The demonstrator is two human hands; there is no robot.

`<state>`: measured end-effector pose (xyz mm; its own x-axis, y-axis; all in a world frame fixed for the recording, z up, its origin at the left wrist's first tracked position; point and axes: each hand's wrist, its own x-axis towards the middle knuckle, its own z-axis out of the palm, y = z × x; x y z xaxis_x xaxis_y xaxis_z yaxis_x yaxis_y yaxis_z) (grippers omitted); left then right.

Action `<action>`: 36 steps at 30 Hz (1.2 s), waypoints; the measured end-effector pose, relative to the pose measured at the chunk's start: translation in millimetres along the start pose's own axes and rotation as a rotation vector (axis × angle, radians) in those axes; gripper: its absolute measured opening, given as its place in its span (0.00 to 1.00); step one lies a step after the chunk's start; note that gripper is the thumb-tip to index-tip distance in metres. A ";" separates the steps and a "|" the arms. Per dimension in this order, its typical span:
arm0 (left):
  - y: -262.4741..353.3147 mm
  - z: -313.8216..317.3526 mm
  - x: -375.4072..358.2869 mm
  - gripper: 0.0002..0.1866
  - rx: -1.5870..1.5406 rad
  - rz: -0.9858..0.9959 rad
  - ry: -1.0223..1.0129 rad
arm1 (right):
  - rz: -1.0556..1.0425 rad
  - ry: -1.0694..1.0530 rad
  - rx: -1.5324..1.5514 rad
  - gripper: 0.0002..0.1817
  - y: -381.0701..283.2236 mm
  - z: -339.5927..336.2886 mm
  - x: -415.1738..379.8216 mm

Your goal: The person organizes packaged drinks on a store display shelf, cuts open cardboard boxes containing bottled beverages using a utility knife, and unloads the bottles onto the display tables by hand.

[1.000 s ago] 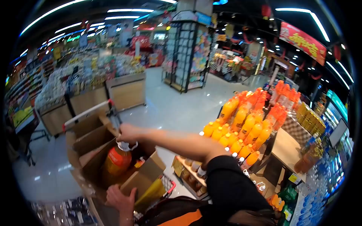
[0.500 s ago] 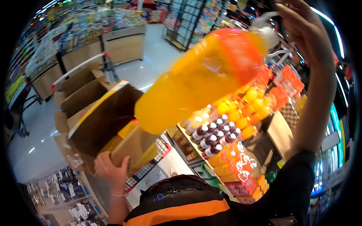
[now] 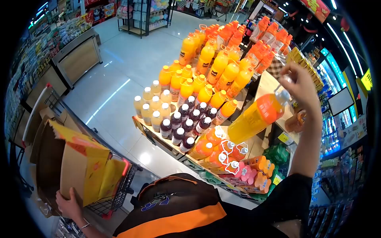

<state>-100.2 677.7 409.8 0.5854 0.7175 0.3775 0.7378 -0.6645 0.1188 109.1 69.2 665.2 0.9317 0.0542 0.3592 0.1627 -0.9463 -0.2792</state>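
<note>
My right hand (image 3: 299,85) grips a large bottle of orange drink (image 3: 252,121) near its white cap, apparently by the loop handle there. The bottle hangs tilted above the drinks display, its base toward the lower left. An orange-red label wraps its upper part. At the lower left, my left hand (image 3: 70,205) holds the near edge of an open cardboard box (image 3: 72,172), thumb on the outer side and the other fingers partly hidden. The box, with a yellow printed side, rests on a shopping cart (image 3: 121,194).
Orange juice bottles (image 3: 206,55), dark purple bottles (image 3: 186,121) and pale yellow bottles (image 3: 147,109) stand in rows on the display. Orange soda bottles (image 3: 214,137) with white handles fill its near corner. Lit coolers (image 3: 337,75) line the right. Tiled floor (image 3: 115,79) lies between shelves and display.
My right hand has carried the bottle away from the box, lower and over the display. The view has turned toward the display; my left hand stays on the box.
</note>
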 end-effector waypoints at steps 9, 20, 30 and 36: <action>6.9 14.1 7.8 0.41 0.120 -0.153 -0.012 | 0.251 -0.257 0.064 0.07 219.9 190.0 -34.5; -44.8 23.3 27.6 0.42 -0.042 -0.070 -0.143 | 0.400 -0.287 0.290 0.11 314.1 376.5 -49.6; -44.0 24.8 20.1 0.39 -0.168 -0.090 -0.121 | 0.495 -0.436 0.475 0.13 298.3 411.2 -43.3; -26.4 14.5 19.4 0.38 -0.121 -0.079 -0.193 | 0.533 -0.438 0.588 0.17 283.0 426.8 -40.7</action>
<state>-103.4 712.3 400.7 0.5892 0.7874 0.1813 0.7453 -0.6163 0.2544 255.9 -64.8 191.5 0.9516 -0.1145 -0.2851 -0.2978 -0.5718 -0.7644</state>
